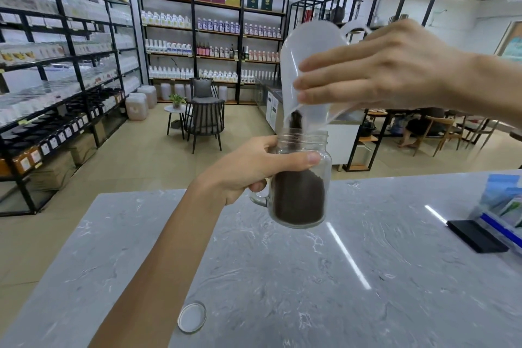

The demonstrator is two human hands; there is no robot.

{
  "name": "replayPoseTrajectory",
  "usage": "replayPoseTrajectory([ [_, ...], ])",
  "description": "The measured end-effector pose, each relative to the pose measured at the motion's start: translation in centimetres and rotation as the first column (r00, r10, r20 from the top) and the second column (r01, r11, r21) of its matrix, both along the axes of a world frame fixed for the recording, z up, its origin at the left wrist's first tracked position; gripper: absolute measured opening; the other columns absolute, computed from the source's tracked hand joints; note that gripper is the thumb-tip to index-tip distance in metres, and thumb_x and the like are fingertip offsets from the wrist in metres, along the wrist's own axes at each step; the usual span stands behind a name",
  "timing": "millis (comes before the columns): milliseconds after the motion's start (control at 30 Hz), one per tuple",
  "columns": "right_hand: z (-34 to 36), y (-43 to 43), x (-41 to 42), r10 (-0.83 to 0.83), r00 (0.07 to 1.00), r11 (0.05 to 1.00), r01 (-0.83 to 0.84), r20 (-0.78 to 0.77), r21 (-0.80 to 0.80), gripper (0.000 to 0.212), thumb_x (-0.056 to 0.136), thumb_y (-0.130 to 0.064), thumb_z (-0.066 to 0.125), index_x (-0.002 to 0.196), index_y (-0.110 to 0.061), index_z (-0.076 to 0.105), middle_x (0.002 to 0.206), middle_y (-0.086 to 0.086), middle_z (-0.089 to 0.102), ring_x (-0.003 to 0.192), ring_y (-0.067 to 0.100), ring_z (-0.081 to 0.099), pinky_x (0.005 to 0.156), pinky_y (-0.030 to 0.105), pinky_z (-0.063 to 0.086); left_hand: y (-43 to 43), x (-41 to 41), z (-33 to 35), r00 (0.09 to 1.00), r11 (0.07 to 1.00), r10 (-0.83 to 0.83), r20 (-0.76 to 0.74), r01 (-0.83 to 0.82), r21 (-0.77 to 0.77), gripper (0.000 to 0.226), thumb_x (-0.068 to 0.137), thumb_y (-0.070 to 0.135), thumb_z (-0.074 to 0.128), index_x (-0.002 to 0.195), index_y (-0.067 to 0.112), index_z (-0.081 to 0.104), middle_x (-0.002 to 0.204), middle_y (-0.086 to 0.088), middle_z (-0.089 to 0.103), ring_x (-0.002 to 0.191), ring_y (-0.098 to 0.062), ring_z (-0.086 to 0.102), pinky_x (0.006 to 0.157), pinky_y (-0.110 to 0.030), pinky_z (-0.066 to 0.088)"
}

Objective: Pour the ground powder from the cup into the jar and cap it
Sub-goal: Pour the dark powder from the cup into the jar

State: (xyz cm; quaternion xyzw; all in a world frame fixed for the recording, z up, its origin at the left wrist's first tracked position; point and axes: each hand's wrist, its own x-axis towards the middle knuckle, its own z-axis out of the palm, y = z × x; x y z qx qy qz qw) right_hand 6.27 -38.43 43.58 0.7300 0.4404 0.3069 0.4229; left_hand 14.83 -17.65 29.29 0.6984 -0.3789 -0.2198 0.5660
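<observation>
My left hand (248, 167) grips a clear glass jar (300, 178) with a side handle, held up above the grey marble counter (282, 277). Dark brown ground powder (299, 198) fills the jar's lower part. My right hand (378, 73) holds a translucent white plastic cup (308, 65) tipped upside down over the jar's mouth. A dark stream of powder (296, 121) falls from the cup's rim into the jar. The jar's round cap (192, 317) lies on the counter near the front edge, beside my left forearm.
A black flat object (474, 236) and blue-and-white packets (505, 203) sit at the counter's right edge. Beyond the counter are shelves of bottles, a small table with chairs, and a person seated at the right.
</observation>
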Motion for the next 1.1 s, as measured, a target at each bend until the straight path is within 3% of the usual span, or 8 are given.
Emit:
replayPoseTrajectory([
  [67, -0.2, -0.2, -0.2, -0.005, 1.000, 1.000, 0.004, -0.021, -0.008, 0.039, 0.103, -0.011, 0.048, 0.142, -0.018, 0.051, 0.146, 0.004, 0.054, 0.135, 0.024, 0.047, 0.069, 0.036, 0.052, -0.1, 0.0, 0.0, 1.000, 1.000, -0.004, 0.003, 0.004, 0.005, 0.050, 0.061, 0.061, 0.083, 0.102, 0.032, 0.077, 0.089, 0.006, 0.064, 0.070, -0.009, 0.043, 0.040, -0.018, 0.027],
  [167, -0.3, -0.6, -0.3, 0.002, 1.000, 1.000, -0.001, -0.016, 0.031, 0.038, 0.105, -0.011, 0.042, 0.141, -0.018, 0.052, 0.145, 0.003, 0.054, 0.135, 0.017, 0.041, 0.065, 0.033, 0.050, -0.3, 0.1, 0.1, 1.000, 1.000, -0.014, -0.001, 0.014, 0.006, 0.053, 0.062, 0.061, 0.083, 0.106, 0.032, 0.076, 0.091, 0.006, 0.064, 0.069, -0.008, 0.042, 0.039, -0.017, 0.028],
  [333, -0.6, -1.1, -0.2, 0.012, 1.000, 1.000, -0.012, 0.010, 0.023, 0.040, 0.104, -0.013, 0.046, 0.143, -0.020, 0.049, 0.148, 0.001, 0.052, 0.137, 0.019, 0.044, 0.069, 0.030, 0.044, -0.7, -0.1, 0.1, 1.000, 0.999, -0.022, 0.021, 0.022, 0.023, 0.059, 0.061, 0.061, 0.082, 0.111, 0.030, 0.075, 0.096, 0.007, 0.066, 0.078, -0.013, 0.042, 0.040, -0.017, 0.027],
  [467, -0.8, -1.5, -0.3, 0.019, 1.000, 1.000, -0.019, -0.006, 0.004, 0.037, 0.106, -0.011, 0.041, 0.141, -0.018, 0.052, 0.146, 0.003, 0.053, 0.135, 0.024, 0.049, 0.065, 0.035, 0.051, -0.9, 0.2, -0.1, 0.999, 0.999, -0.041, -0.001, 0.041, 0.019, 0.053, 0.062, 0.058, 0.083, 0.107, 0.031, 0.077, 0.094, 0.005, 0.062, 0.079, -0.015, 0.041, 0.039, -0.016, 0.025],
  [633, -1.2, -1.6, -0.1, 0.021, 1.000, 1.000, -0.021, -0.010, 0.007, 0.037, 0.105, -0.013, 0.047, 0.140, -0.018, 0.053, 0.146, 0.002, 0.054, 0.135, 0.023, 0.050, 0.060, 0.033, 0.050, -1.0, 0.4, -0.4, 0.999, 0.998, -0.052, -0.001, 0.052, 0.032, 0.051, 0.064, 0.060, 0.083, 0.106, 0.033, 0.077, 0.088, 0.007, 0.061, 0.071, -0.009, 0.042, 0.040, -0.016, 0.027],
  [833, -1.2, -1.8, 0.0, 0.032, 0.999, 0.999, -0.032, -0.002, -0.011, 0.038, 0.104, -0.006, 0.044, 0.139, -0.017, 0.054, 0.144, 0.003, 0.055, 0.133, 0.024, 0.052, 0.060, 0.031, 0.050, -1.3, 0.4, -0.4, 0.998, 0.998, -0.052, 0.018, 0.051, 0.045, 0.044, 0.064, 0.062, 0.083, 0.103, 0.042, 0.077, 0.087, 0.012, 0.064, 0.074, -0.010, 0.042, 0.039, -0.016, 0.027],
  [967, -1.2, -1.7, -0.4, -0.008, 1.000, 0.999, 0.008, -0.003, 0.043, 0.043, 0.100, -0.008, 0.055, 0.141, -0.017, 0.052, 0.146, 0.004, 0.053, 0.134, 0.026, 0.051, 0.068, 0.036, 0.054, -1.4, 0.4, -0.3, 0.998, 0.997, -0.060, 0.017, 0.060, 0.044, 0.044, 0.066, 0.062, 0.083, 0.105, 0.043, 0.076, 0.090, 0.014, 0.068, 0.078, -0.011, 0.043, 0.040, -0.015, 0.027],
  [1100, -1.5, -1.7, -0.5, -0.011, 1.000, 0.999, 0.011, -0.004, 0.045, 0.040, 0.101, -0.006, 0.051, 0.140, -0.017, 0.053, 0.145, 0.003, 0.054, 0.134, 0.024, 0.051, 0.058, 0.032, 0.052, -1.2, 0.2, -0.3, 0.997, 0.996, -0.070, 0.042, 0.068, 0.055, 0.043, 0.064, 0.063, 0.083, 0.103, 0.045, 0.076, 0.085, 0.014, 0.065, 0.072, -0.007, 0.042, 0.040, -0.016, 0.026],
])
